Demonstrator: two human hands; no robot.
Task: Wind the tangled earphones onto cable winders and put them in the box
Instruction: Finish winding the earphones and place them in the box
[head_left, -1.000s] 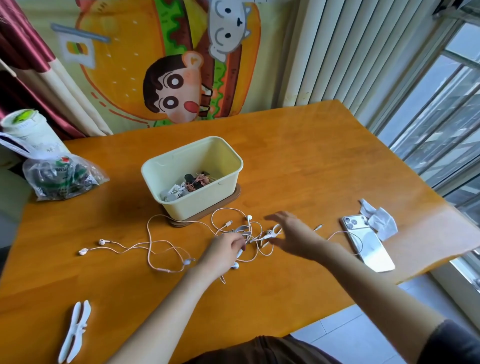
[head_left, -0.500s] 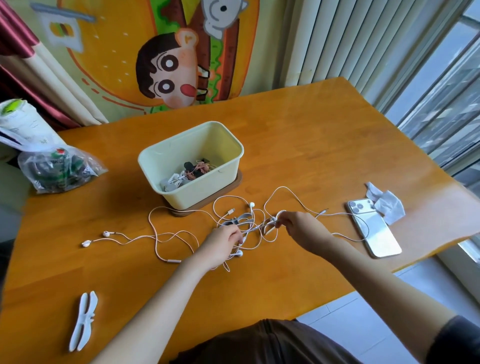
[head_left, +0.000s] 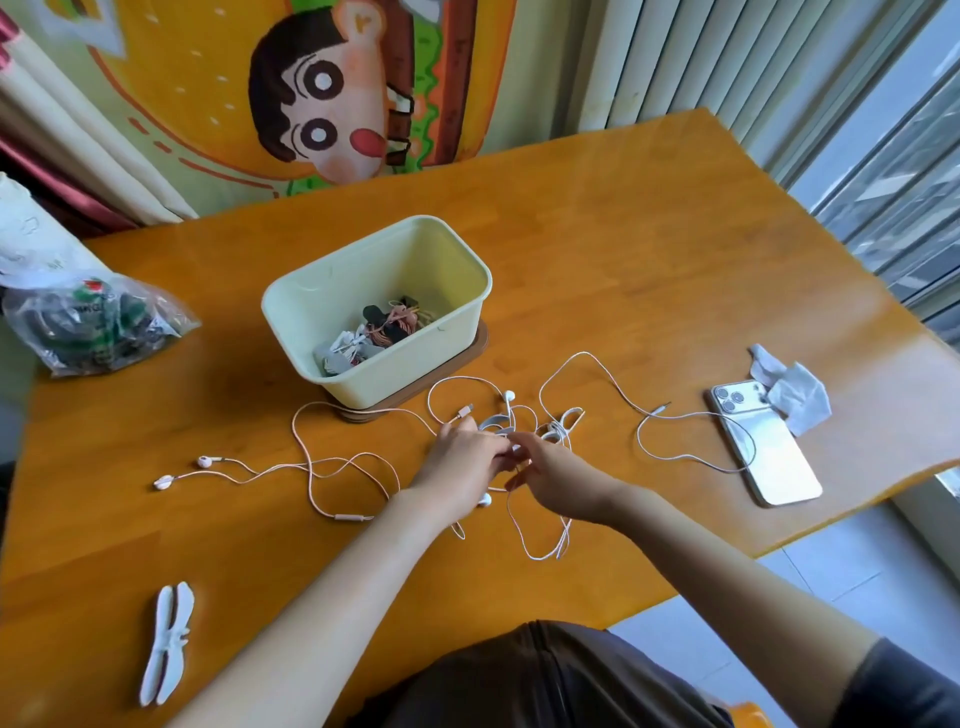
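Tangled white and pinkish earphones (head_left: 358, 462) sprawl over the wooden table in front of a pale yellow box (head_left: 436, 358). The box holds several wound earphones. My left hand (head_left: 460, 462) and my right hand (head_left: 553, 475) meet over the knot of cables, fingers curled and pinching the wires. One white loop hangs toward me below my right hand. A cable end runs right toward the phone. Two earbuds lie at the far left of the tangle. A white cable winder (head_left: 166, 642) lies at the near left, apart from both hands.
A white phone (head_left: 763, 449) and a crumpled tissue (head_left: 792, 392) lie at the right near the table edge. A clear plastic bag (head_left: 88, 325) of items sits at the far left. The box stands on a brown coaster.
My right hand has drawn in from the right and now meets my left hand over the knot. A cable loop now hangs toward me. The view has tilted down.
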